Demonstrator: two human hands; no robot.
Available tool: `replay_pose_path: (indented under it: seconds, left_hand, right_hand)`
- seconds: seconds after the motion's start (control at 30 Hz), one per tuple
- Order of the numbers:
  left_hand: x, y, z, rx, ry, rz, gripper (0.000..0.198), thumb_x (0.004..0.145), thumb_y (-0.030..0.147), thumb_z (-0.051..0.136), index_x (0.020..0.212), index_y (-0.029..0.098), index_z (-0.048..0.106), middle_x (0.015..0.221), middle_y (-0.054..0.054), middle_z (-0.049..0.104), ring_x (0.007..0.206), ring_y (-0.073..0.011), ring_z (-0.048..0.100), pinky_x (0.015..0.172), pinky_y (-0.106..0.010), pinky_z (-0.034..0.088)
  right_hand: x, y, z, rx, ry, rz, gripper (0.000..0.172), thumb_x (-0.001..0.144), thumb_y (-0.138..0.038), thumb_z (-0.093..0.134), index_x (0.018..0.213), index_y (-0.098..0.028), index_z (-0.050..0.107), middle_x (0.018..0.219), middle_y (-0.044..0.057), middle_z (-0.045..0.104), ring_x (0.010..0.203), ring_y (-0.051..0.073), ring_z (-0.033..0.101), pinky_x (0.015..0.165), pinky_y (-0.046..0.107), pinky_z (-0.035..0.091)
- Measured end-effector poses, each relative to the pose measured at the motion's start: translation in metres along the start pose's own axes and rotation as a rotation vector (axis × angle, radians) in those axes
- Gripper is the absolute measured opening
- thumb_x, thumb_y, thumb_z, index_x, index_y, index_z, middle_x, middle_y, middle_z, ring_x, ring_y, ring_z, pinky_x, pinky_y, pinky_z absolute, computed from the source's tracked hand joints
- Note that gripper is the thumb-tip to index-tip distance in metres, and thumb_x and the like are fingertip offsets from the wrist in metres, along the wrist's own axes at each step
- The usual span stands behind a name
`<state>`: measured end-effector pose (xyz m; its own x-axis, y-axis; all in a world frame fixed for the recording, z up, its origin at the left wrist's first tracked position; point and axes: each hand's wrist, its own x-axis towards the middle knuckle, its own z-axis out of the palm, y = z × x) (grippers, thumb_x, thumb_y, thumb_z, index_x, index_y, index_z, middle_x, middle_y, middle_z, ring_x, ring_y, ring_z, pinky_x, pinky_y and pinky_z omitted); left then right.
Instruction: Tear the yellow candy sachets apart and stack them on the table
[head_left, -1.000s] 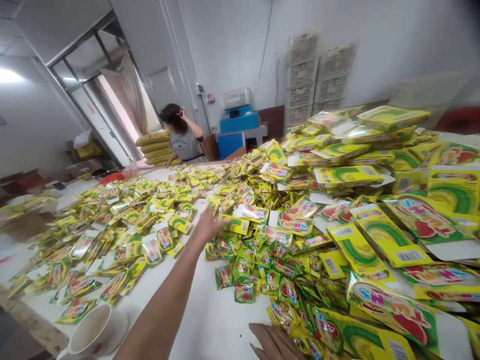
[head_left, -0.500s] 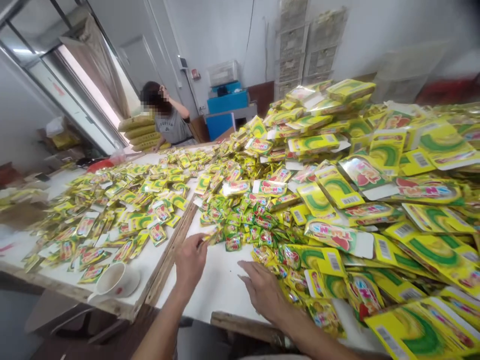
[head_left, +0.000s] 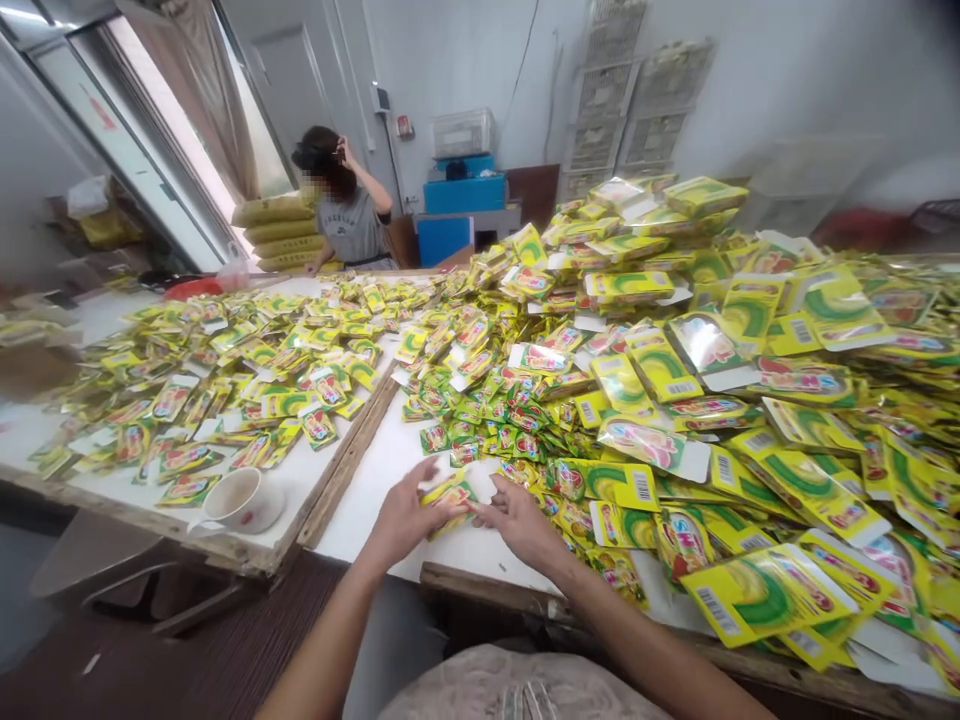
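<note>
Just above the white tabletop, close in front of me, is a small yellow and green candy box point(head_left: 452, 494) with a white flap at its right end. My left hand point(head_left: 405, 515) is closed around its left side, thumb in front. The fingers of my right hand point(head_left: 523, 522) pinch at the flap end; what else they may hold is too small to make out. Right behind the box lies a heap of small green wrapped candies point(head_left: 517, 415). Flattened yellow cartons point(head_left: 772, 595) are piled to the right of my right hand.
Many small yellow boxes point(head_left: 247, 400) cover the left table. A white cup point(head_left: 244, 505) stands near its front edge. A wooden strip point(head_left: 352, 450) divides the two tables. Across them sits a person point(head_left: 356, 230) in a grey shirt, beside stacked yellow sacks point(head_left: 281, 235).
My hands were apart and have come together at the candy box. The left moved right with it; the right closed its fingers at the box's flap end. My view has shifted slightly.
</note>
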<state>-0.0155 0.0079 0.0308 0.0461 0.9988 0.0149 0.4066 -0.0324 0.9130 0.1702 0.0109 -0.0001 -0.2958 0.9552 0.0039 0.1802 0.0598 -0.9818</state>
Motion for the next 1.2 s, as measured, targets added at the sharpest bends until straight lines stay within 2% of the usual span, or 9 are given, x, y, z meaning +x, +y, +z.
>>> replay_pose_path:
  seconds: [0.1,0.2,0.33,0.53,0.67,0.77,0.9,1.07,1.2]
  left_hand:
    - [0.001,-0.019,-0.001,-0.146,-0.124,-0.105,0.041,0.063,0.042,0.070,0.094,0.014,0.065,0.086,-0.007,0.070,0.079,-0.0225,0.063,0.069,-0.028,0.047]
    - [-0.002,-0.033,0.003,-0.187,0.045,-0.173,0.040,0.062,0.044,0.070,0.088,0.014,0.066,0.081,-0.006,0.071,0.074,-0.0217,0.063,0.063,-0.026,0.046]
    - [-0.007,-0.046,0.000,-0.187,0.168,-0.236,0.050,0.059,0.048,0.071,0.095,0.014,0.065,0.074,-0.005,0.071,0.067,-0.0205,0.064,0.057,-0.025,0.046]
    - [-0.015,-0.058,-0.012,-0.155,0.204,-0.287,0.056,0.057,0.049,0.073,0.100,0.014,0.061,0.070,-0.003,0.070,0.059,-0.0182,0.063,0.053,-0.024,0.045]
    - [-0.018,-0.046,-0.010,-0.205,0.113,-0.292,0.055,0.057,0.044,0.075,0.101,0.014,0.061,0.080,-0.005,0.071,0.069,-0.0198,0.065,0.061,-0.027,0.048]
    - [-0.017,-0.030,-0.007,-0.328,0.023,-0.299,0.054,0.054,0.040,0.077,0.099,0.014,0.063,0.086,-0.007,0.072,0.073,-0.0210,0.066,0.067,-0.029,0.050]
    - [-0.015,-0.020,-0.005,-0.456,0.000,-0.325,0.050,0.050,0.034,0.080,0.092,0.013,0.065,0.087,-0.007,0.073,0.075,-0.0216,0.067,0.071,-0.031,0.051]
    - [-0.015,-0.019,0.002,-0.489,-0.031,-0.356,0.045,0.050,0.033,0.081,0.088,0.014,0.066,0.080,-0.004,0.073,0.070,-0.0197,0.067,0.066,-0.028,0.051]
    - [-0.015,-0.019,0.005,-0.532,-0.032,-0.420,0.044,0.050,0.033,0.081,0.086,0.015,0.065,0.075,-0.003,0.073,0.063,-0.0173,0.066,0.060,-0.025,0.050]
  right_hand:
    - [0.019,-0.014,-0.004,-0.191,0.031,-0.037,0.023,0.083,-0.036,0.049,0.095,-0.018,0.057,0.068,0.000,0.064,0.062,0.015,0.060,0.058,0.025,0.044]
    - [0.051,-0.025,-0.007,-0.622,0.200,-0.124,0.024,0.090,-0.031,0.042,0.101,-0.017,0.056,0.083,0.005,0.067,0.075,0.016,0.059,0.068,0.027,0.043]
    - [0.082,-0.019,-0.002,-0.897,0.129,-0.188,0.025,0.076,-0.018,0.061,0.101,-0.018,0.059,0.099,0.010,0.065,0.100,0.024,0.050,0.081,0.034,0.037]
    - [0.066,0.004,0.011,-0.862,0.102,-0.154,0.020,0.081,-0.014,0.052,0.099,-0.016,0.060,0.101,0.012,0.061,0.096,0.023,0.052,0.079,0.033,0.038]
    - [0.054,0.005,0.007,-0.447,0.101,-0.106,0.026,0.079,-0.021,0.055,0.104,-0.020,0.058,0.102,0.005,0.062,0.088,0.018,0.056,0.074,0.028,0.041]
    - [0.051,-0.001,0.001,-0.269,0.014,-0.090,0.025,0.073,-0.025,0.062,0.098,-0.021,0.058,0.082,-0.002,0.062,0.069,0.014,0.054,0.063,0.025,0.040]
    - [0.047,-0.016,-0.007,-0.355,-0.126,-0.053,0.015,0.067,-0.024,0.067,0.081,-0.020,0.062,0.055,-0.008,0.046,0.054,0.010,0.043,0.052,0.021,0.032]
    - [0.040,-0.028,0.001,-0.517,-0.191,-0.119,0.014,0.065,-0.012,0.067,0.077,-0.019,0.064,0.068,-0.004,0.052,0.062,0.011,0.046,0.057,0.022,0.033]
    - [0.027,-0.022,0.005,-0.476,-0.105,-0.107,0.027,0.071,-0.015,0.062,0.097,-0.021,0.059,0.078,-0.002,0.059,0.068,0.013,0.052,0.061,0.024,0.038]
